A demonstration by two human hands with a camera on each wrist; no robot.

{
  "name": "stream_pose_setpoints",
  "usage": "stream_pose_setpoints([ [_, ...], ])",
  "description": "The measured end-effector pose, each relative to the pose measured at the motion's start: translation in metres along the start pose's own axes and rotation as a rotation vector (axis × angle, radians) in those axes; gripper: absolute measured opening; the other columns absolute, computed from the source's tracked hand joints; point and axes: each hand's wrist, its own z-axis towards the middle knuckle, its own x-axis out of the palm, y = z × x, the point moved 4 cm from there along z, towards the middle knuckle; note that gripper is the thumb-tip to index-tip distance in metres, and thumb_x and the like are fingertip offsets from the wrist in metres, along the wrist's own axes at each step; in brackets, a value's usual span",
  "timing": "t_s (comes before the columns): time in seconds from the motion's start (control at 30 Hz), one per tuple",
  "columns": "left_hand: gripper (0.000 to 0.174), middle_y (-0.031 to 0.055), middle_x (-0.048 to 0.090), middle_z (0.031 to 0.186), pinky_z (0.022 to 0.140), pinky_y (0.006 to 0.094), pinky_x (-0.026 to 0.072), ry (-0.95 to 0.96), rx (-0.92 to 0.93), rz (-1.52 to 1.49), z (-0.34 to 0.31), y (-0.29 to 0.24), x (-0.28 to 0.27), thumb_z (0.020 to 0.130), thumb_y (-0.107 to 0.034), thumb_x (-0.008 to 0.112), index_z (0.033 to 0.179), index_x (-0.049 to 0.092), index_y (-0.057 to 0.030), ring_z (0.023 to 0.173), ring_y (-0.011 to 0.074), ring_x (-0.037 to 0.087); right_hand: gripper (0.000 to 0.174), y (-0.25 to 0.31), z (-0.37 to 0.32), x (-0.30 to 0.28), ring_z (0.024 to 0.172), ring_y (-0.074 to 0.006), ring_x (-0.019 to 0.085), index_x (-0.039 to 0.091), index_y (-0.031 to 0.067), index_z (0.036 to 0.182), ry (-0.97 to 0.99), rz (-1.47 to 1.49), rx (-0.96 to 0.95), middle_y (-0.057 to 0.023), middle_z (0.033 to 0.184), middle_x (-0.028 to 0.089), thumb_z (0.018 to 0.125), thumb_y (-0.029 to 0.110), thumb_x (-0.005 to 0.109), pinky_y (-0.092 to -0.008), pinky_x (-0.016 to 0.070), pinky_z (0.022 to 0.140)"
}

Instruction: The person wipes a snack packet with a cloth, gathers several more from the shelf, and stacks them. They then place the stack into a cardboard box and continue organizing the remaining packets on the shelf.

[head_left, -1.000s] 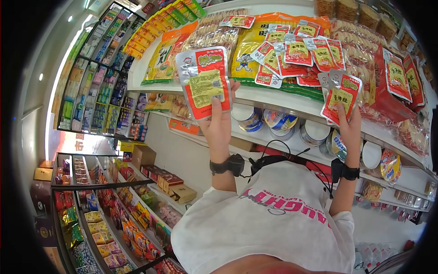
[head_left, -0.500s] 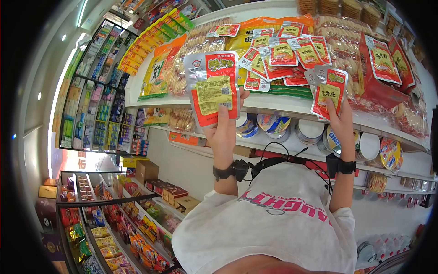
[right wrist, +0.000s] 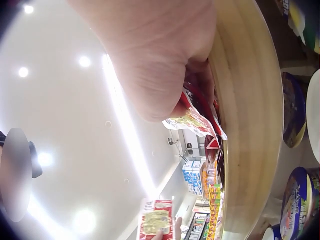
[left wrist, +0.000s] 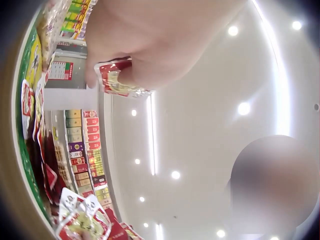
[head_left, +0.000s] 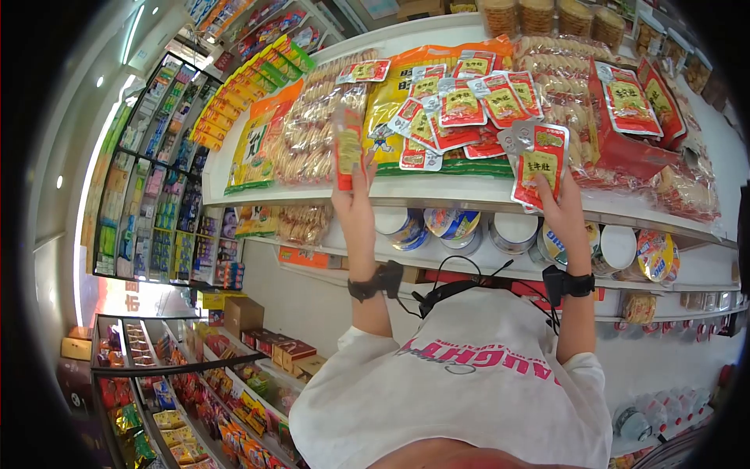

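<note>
In the head view my left hand (head_left: 355,209) pinches one red-and-silver snack packet (head_left: 348,148), blurred and turned partly side-on, above the shelf's front edge. My right hand (head_left: 566,219) holds a few like packets (head_left: 539,166) fanned together, thumb across the front one, at the right of the shelf front. Between and behind the hands, a loose pile of the same packets (head_left: 461,105) lies on a yellow bag (head_left: 381,117). In the left wrist view, fingers grip the packet (left wrist: 114,79); the right wrist view shows the other packets (right wrist: 192,120) under the thumb.
A red display box (head_left: 637,160) with more packets stands right of the pile. Clear bags of round biscuits (head_left: 312,117) flank the yellow bag. One packet (head_left: 364,72) lies apart at the back left. Tubs (head_left: 453,224) stand on the shelf below.
The packet in my left hand has turned from facing the head camera to nearly side-on. My right hand keeps hold of its packets. The head view has shifted slightly.
</note>
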Motion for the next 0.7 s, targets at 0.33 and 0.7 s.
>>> stream_pose_setpoints([
  [0.33,0.051,0.0209,0.038,0.163,0.121,0.0426,0.0346,0.31,0.477,0.549,-0.052,-0.026,0.107,0.104,-0.001,0.048,0.154,0.044,-0.0002,0.15,0.035,0.039,0.034,0.022,-0.007,0.003,0.109,-0.0165,0.065,0.056,-0.0012,0.135,-0.077,0.219,-0.001,-0.0112,0.123,0.068,0.107,0.017,0.06,-0.0355,0.0522,0.093],
  [0.7,0.099,0.0276,0.012,0.17,0.124,0.0507,0.0291,0.97,0.386,0.383,-0.102,-0.022,0.17,0.087,-0.022,0.077,0.165,0.021,-0.0011,0.159,0.0459,0.015,0.041,0.045,-0.046,-0.012,0.118,-0.0114,0.058,0.054,-0.0006,0.141,-0.081,0.505,0.242,-0.0066,0.131,0.064,0.11,0.027,0.057,-0.0312,0.0485,0.102],
])
